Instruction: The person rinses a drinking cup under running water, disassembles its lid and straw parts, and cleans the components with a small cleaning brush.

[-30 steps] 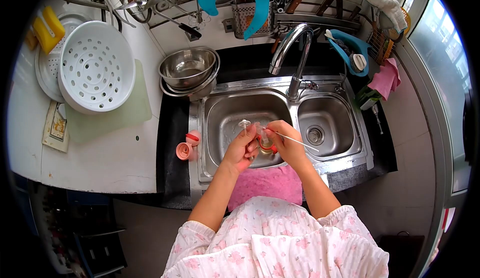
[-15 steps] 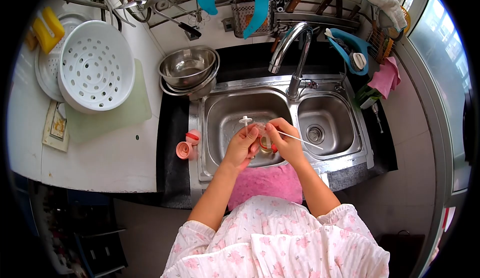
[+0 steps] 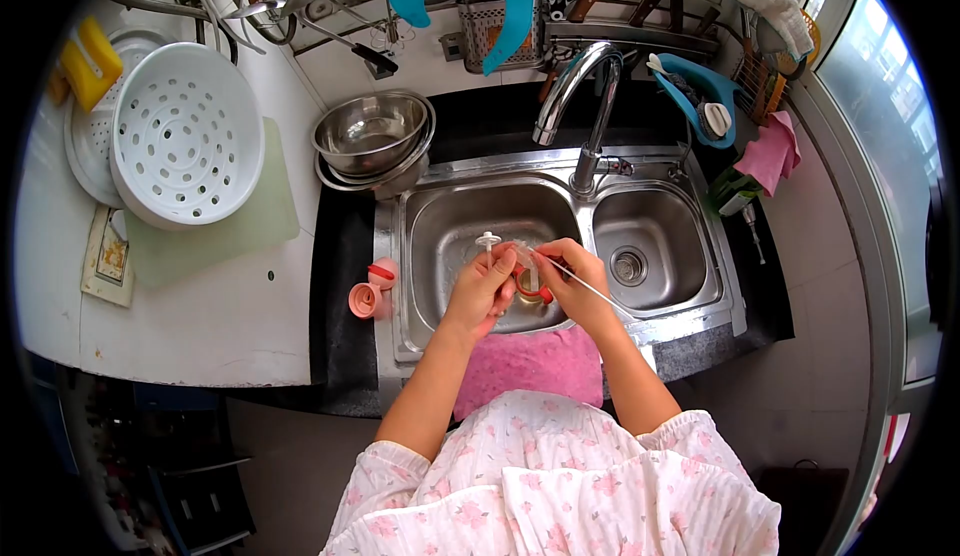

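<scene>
Over the large sink basin, my left hand is closed on a small clear, soft-looking piece. A white stem with a round disc near its top also sticks up from this hand. My right hand pinches a thin white rod whose upper end meets the clear piece; whether it goes inside, I cannot tell. Below and between my hands, a red-rimmed item shows in the basin, partly hidden. Two pink bottle-lid parts rest on the left edge of the sink.
The chrome faucet arches over the divider beside the small basin. Nested steel bowls stand behind left, and a white colander sits on the left counter. A pink cloth hangs over the front edge.
The rod has swung in my right hand, so its free end now points lower and more toward me. My left hand keeps its grip. The view has shifted slightly.
</scene>
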Demonstrator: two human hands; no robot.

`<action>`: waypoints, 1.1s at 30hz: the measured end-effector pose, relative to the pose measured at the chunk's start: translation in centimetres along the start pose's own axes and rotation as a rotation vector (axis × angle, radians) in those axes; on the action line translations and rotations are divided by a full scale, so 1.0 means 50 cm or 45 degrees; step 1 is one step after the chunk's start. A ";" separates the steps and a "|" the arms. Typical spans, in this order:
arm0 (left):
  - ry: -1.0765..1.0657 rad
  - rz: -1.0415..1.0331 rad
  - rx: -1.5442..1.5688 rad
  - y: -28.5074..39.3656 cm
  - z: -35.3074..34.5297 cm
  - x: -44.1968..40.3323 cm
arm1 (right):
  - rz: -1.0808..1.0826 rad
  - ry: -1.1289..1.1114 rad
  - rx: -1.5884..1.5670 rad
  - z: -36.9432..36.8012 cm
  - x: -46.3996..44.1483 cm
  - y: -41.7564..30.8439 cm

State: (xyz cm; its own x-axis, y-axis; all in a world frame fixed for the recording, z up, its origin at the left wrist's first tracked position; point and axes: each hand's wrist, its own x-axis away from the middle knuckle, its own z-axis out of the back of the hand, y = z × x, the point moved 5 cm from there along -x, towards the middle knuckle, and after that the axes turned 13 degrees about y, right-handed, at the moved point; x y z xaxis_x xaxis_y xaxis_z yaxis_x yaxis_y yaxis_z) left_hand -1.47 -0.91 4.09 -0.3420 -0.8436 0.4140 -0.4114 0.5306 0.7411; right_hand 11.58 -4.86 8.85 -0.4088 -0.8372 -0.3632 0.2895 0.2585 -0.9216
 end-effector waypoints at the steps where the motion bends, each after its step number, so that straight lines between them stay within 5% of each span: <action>1: 0.010 -0.006 -0.002 -0.001 0.000 -0.001 | -0.025 -0.041 0.017 -0.001 0.001 0.004; 5: 0.039 -0.054 0.129 -0.002 0.014 -0.019 | 0.135 -0.011 0.063 0.005 0.005 0.009; 12: 0.097 -0.202 0.103 0.023 0.007 -0.024 | -0.012 0.152 0.062 -0.001 0.001 -0.008; 14: 0.097 -0.151 0.199 0.008 -0.004 -0.024 | 0.343 0.325 0.215 -0.018 -0.001 -0.008; 18: -0.040 -0.178 0.231 -0.003 -0.003 -0.037 | 0.630 0.277 0.338 -0.045 0.002 -0.025; 23: 0.156 -0.305 0.179 0.018 0.004 -0.035 | 0.648 0.239 0.389 -0.042 0.024 -0.018; 28: 0.105 -0.280 0.178 0.009 0.007 -0.045 | 0.467 0.332 0.229 -0.039 0.002 -0.016; 33: 0.080 -0.231 0.237 0.009 0.005 -0.046 | 0.601 0.275 0.267 -0.042 0.014 -0.004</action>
State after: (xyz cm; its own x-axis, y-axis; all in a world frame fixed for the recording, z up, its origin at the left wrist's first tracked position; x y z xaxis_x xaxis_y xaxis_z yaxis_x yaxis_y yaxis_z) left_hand -1.08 1.28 3.35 -0.1978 -0.9268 0.3193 -0.6115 0.3713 0.6987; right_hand 9.43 -4.48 8.49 -0.3549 -0.5302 -0.7700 0.6409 0.4616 -0.6133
